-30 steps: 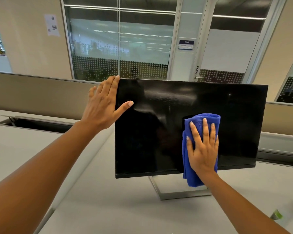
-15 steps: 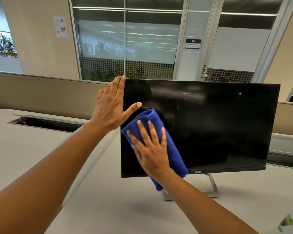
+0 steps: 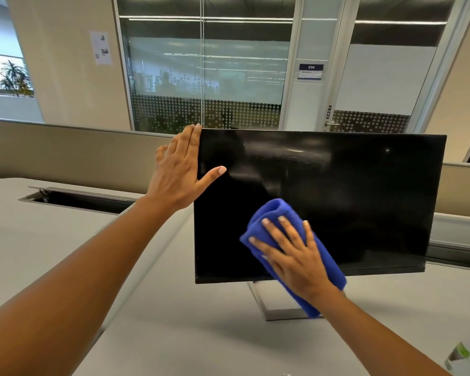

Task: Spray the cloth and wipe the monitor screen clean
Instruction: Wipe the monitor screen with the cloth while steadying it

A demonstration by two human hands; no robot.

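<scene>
A black monitor (image 3: 364, 202) stands on a silver stand on the grey desk, screen off, with faint streaks near its upper left. My left hand (image 3: 178, 175) grips the monitor's upper left edge, fingers behind it and thumb on the screen. My right hand (image 3: 291, 256) lies flat with fingers spread, pressing a folded blue cloth (image 3: 276, 213) against the lower left part of the screen. The cloth hangs below the monitor's bottom edge.
The spray bottle (image 3: 459, 359), white with a green label, shows at the bottom right corner on the grey desk (image 3: 201, 335). A cable slot (image 3: 76, 198) opens in the desk at left. A beige partition runs behind the monitor, with glass walls beyond.
My right hand swept the cloth from the screen's middle to its left edge, then down and rightward to the lower left area. My left hand stayed on the monitor's edge.
</scene>
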